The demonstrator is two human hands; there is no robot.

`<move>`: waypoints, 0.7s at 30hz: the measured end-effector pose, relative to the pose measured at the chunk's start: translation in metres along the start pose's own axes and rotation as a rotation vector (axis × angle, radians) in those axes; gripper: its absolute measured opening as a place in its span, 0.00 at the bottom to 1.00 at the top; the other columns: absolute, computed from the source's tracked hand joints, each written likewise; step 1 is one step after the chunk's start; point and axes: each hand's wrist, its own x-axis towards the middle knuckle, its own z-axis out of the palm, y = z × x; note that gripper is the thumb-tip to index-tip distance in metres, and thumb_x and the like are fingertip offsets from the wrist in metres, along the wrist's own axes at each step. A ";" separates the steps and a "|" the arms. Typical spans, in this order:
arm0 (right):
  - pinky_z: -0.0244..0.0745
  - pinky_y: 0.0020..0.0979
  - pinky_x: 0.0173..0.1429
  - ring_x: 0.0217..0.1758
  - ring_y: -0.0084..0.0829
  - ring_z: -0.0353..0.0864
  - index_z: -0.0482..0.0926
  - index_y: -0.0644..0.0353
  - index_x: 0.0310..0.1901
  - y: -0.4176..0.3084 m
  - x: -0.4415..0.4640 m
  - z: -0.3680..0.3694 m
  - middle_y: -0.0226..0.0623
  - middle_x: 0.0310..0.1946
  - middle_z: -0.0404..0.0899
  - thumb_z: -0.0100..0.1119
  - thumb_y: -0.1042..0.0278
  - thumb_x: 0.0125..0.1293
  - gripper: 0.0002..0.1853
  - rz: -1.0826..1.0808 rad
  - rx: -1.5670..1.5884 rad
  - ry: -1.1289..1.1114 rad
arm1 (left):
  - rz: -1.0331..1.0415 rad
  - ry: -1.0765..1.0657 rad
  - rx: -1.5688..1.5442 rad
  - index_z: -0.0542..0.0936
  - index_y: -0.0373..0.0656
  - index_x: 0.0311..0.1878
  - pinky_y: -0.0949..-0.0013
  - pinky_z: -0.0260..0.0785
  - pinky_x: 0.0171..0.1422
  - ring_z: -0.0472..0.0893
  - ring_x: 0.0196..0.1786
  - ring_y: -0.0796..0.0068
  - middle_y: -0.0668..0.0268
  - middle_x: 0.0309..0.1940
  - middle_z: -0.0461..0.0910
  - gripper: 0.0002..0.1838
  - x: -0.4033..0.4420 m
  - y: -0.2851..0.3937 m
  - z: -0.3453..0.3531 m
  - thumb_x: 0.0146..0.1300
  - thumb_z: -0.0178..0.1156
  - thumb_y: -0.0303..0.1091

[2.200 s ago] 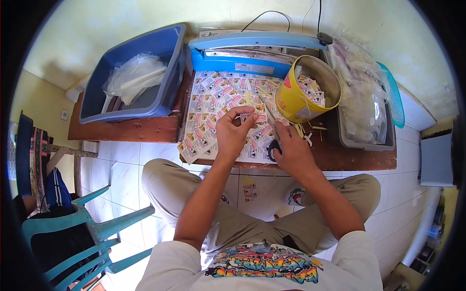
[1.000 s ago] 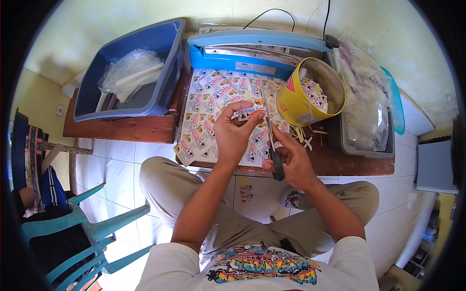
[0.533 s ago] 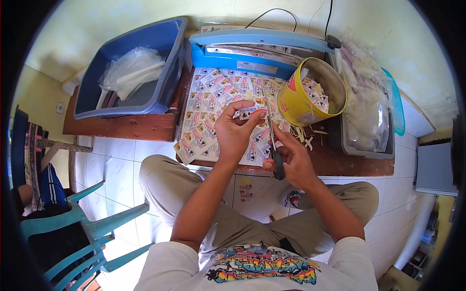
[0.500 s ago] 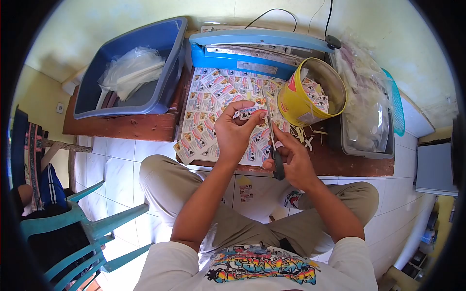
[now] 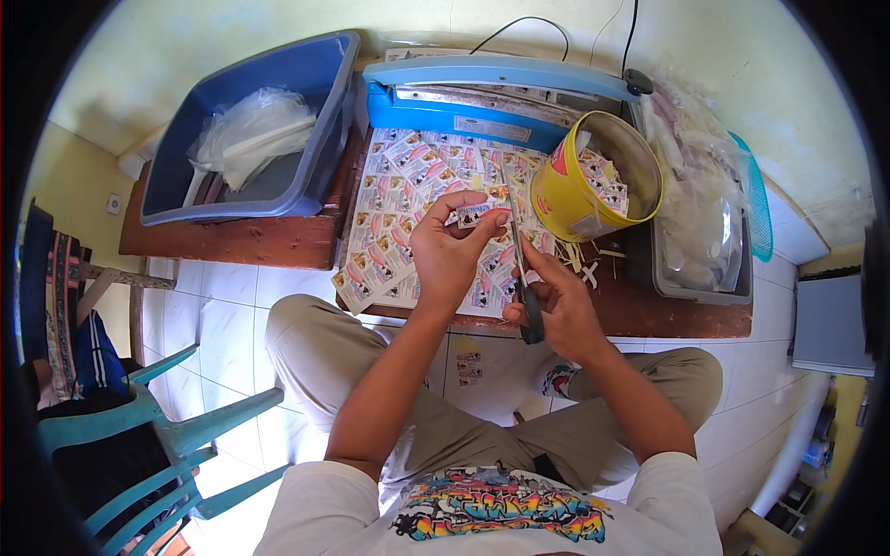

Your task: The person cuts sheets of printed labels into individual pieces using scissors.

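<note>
L grip (image 5: 443, 255) pinches label (image 5: 471, 217), pt. hidden; R grip (image 5: 565, 313) round scissors (image 5: 530, 313), gap btwn blades (image 5: 518, 246) unclear.

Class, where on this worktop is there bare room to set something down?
Bare wood: a patch between the paper scraps and grey tray, plus a narrow strip before the blue bin. Crowded: the middle, with printed sheets, scissors and yellow bucket.

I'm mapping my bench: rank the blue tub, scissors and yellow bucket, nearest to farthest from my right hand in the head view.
1. Scissors: held in your right hand.
2. Yellow bucket: beyond it, slightly right.
3. Blue tub: far left.
</note>
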 end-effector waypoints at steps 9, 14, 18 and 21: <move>0.87 0.25 0.52 0.46 0.20 0.83 0.60 0.57 0.86 0.003 0.001 0.001 0.38 0.62 0.73 0.81 0.80 0.61 0.53 0.001 0.003 0.003 | 0.000 0.014 -0.005 0.81 0.31 0.56 0.74 0.87 0.46 0.93 0.44 0.65 0.53 0.44 0.91 0.18 0.001 0.000 0.000 0.66 0.77 0.22; 0.81 0.20 0.55 0.50 0.18 0.79 0.59 0.56 0.86 -0.001 0.001 0.002 0.31 0.64 0.69 0.81 0.81 0.61 0.54 0.096 0.034 -0.002 | -0.008 0.021 -0.010 0.81 0.31 0.56 0.74 0.87 0.46 0.93 0.44 0.66 0.54 0.44 0.90 0.19 0.002 0.000 0.000 0.65 0.77 0.22; 0.80 0.20 0.55 0.50 0.18 0.78 0.59 0.55 0.86 0.003 0.002 0.003 0.31 0.63 0.69 0.82 0.79 0.61 0.55 0.081 0.029 -0.004 | -0.010 0.024 -0.022 0.82 0.31 0.56 0.73 0.87 0.47 0.93 0.44 0.66 0.53 0.44 0.90 0.18 0.003 -0.002 -0.001 0.65 0.77 0.21; 0.80 0.20 0.55 0.49 0.18 0.78 0.59 0.55 0.86 0.004 0.002 0.003 0.32 0.62 0.70 0.83 0.77 0.61 0.55 0.062 0.039 0.006 | -0.009 0.018 -0.007 0.81 0.31 0.56 0.73 0.88 0.47 0.93 0.44 0.66 0.53 0.45 0.90 0.19 0.003 -0.002 -0.001 0.65 0.77 0.21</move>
